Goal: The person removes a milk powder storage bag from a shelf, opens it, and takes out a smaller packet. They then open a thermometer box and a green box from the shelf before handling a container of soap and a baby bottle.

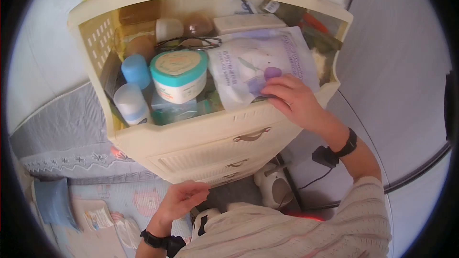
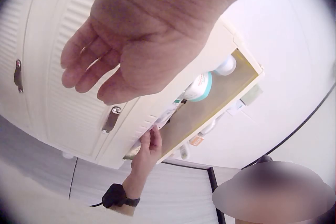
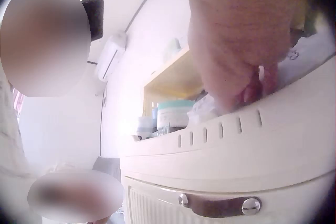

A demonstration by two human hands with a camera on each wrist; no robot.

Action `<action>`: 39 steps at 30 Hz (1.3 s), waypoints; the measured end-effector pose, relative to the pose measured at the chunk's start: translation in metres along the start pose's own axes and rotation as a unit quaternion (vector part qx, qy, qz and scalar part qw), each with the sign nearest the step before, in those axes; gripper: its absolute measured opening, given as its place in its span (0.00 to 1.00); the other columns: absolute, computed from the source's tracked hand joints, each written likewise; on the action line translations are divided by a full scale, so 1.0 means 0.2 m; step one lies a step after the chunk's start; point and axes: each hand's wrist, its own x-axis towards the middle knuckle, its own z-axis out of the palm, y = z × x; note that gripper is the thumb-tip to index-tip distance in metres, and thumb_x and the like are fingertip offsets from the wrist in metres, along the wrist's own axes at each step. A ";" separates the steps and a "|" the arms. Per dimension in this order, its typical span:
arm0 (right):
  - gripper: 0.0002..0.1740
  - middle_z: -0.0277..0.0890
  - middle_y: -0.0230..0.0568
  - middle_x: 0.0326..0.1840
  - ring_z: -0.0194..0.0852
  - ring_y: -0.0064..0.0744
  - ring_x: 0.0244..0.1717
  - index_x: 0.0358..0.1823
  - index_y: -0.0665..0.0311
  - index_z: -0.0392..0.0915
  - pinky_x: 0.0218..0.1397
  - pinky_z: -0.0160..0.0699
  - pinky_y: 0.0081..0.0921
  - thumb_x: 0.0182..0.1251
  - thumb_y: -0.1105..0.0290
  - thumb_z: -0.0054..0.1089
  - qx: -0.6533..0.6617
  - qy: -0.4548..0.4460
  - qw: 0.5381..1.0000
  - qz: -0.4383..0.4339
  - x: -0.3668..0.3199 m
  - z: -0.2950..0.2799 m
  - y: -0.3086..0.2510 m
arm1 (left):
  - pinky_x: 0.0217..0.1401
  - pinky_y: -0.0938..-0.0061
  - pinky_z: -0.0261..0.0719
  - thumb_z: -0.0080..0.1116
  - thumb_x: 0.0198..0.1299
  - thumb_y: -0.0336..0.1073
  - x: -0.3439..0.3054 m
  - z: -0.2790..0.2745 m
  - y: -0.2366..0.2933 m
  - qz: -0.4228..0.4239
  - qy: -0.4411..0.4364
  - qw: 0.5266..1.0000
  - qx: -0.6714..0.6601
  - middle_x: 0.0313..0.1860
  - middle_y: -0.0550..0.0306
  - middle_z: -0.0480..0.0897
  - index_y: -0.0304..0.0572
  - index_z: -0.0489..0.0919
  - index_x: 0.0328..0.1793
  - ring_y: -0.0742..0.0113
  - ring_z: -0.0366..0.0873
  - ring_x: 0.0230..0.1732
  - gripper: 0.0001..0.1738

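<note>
My right hand [image 1: 297, 102] is at the front edge of the open top compartment, its fingers and thumb pinching the lower edge of a white and purple plastic packet [image 1: 234, 74]. In the right wrist view the right hand [image 3: 241, 45] reaches down over the front lip, its fingertips partly hidden. The packet lies tilted on other items. Beside it stands a white jar with a turquoise lid [image 1: 180, 74]. Away from the cabinet's contents, my left hand [image 1: 184, 199] hangs in front of the drawers with loosely curled fingers, holding nothing, as the left wrist view also shows.
Left of the jar are a blue-capped bottle [image 1: 135, 70] and a white bottle [image 1: 130, 102]. Black-framed glasses [image 1: 189, 43] and a pale box [image 1: 248, 23] lie behind. The cream cabinet [image 1: 201, 148] has drawers with handles below. A bed [image 1: 110, 196] is at lower left.
</note>
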 end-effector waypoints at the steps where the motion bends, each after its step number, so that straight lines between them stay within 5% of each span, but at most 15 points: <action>1: 0.12 0.73 0.38 0.45 0.71 0.39 0.47 0.42 0.61 0.77 0.49 0.71 0.33 0.55 0.70 0.61 0.005 0.002 1.000 -0.014 -0.01 0.00 0.02 | 0.44 0.81 0.75 0.58 0.59 0.26 0.00 0.00 0.00 0.002 0.006 1.000 0.014 0.38 0.59 0.82 0.34 0.79 0.49 0.75 0.78 0.40 0.12; 6: 0.08 0.75 0.34 0.41 0.71 0.40 0.45 0.36 0.62 0.79 0.48 0.70 0.34 0.55 0.70 0.61 0.000 0.036 0.999 -0.022 -0.01 0.01 0.10 | 0.44 0.79 0.76 0.59 0.58 0.26 0.00 0.01 -0.01 -0.009 0.008 1.000 0.000 0.38 0.57 0.82 0.33 0.79 0.49 0.73 0.79 0.40 0.12; 11: 0.09 0.76 0.39 0.43 0.72 0.41 0.45 0.37 0.62 0.80 0.48 0.70 0.34 0.56 0.69 0.62 0.086 -0.049 0.995 0.002 -0.04 -0.02 0.10 | 0.44 0.80 0.77 0.58 0.59 0.26 0.01 0.02 -0.03 0.002 0.001 1.000 -0.030 0.38 0.56 0.82 0.31 0.79 0.49 0.73 0.79 0.39 0.12; 14: 0.10 0.76 0.39 0.36 0.72 0.44 0.39 0.36 0.62 0.80 0.41 0.72 0.36 0.55 0.65 0.62 0.054 0.020 0.997 -0.055 -0.07 -0.01 0.10 | 0.44 0.80 0.77 0.58 0.59 0.26 0.02 0.01 -0.08 -0.008 -0.003 0.998 -0.063 0.39 0.56 0.82 0.31 0.78 0.49 0.73 0.79 0.39 0.12; 20: 0.11 0.76 0.38 0.40 0.72 0.43 0.42 0.40 0.59 0.79 0.42 0.71 0.37 0.55 0.66 0.61 0.047 0.011 0.999 -0.017 -0.04 -0.09 0.03 | 0.43 0.82 0.77 0.59 0.59 0.27 0.03 0.00 -0.11 -0.015 0.004 0.999 -0.040 0.37 0.57 0.82 0.32 0.78 0.51 0.74 0.79 0.37 0.13; 27: 0.11 0.76 0.36 0.42 0.72 0.42 0.45 0.41 0.59 0.79 0.46 0.72 0.36 0.56 0.66 0.60 0.067 -0.053 0.993 -0.087 0.03 -0.10 0.00 | 0.42 0.82 0.76 0.58 0.60 0.28 0.02 -0.01 -0.14 -0.014 -0.001 0.999 -0.050 0.37 0.58 0.82 0.32 0.78 0.51 0.74 0.78 0.37 0.13; 34: 0.11 0.76 0.37 0.42 0.72 0.40 0.45 0.40 0.59 0.78 0.47 0.72 0.34 0.54 0.72 0.61 0.014 0.092 0.993 -0.075 0.23 -0.41 -0.06 | 0.43 0.77 0.78 0.58 0.60 0.31 0.00 -0.05 -0.14 -0.069 0.030 0.997 0.006 0.39 0.54 0.82 0.32 0.77 0.53 0.70 0.79 0.39 0.16; 39: 0.13 0.75 0.38 0.44 0.71 0.42 0.45 0.42 0.59 0.77 0.47 0.71 0.34 0.53 0.75 0.60 -0.010 0.174 0.976 -0.129 0.41 -0.56 -0.11 | 0.38 0.77 0.79 0.56 0.62 0.33 -0.03 -0.06 -0.08 -0.009 0.041 0.999 0.002 0.39 0.53 0.81 0.30 0.76 0.54 0.68 0.81 0.35 0.17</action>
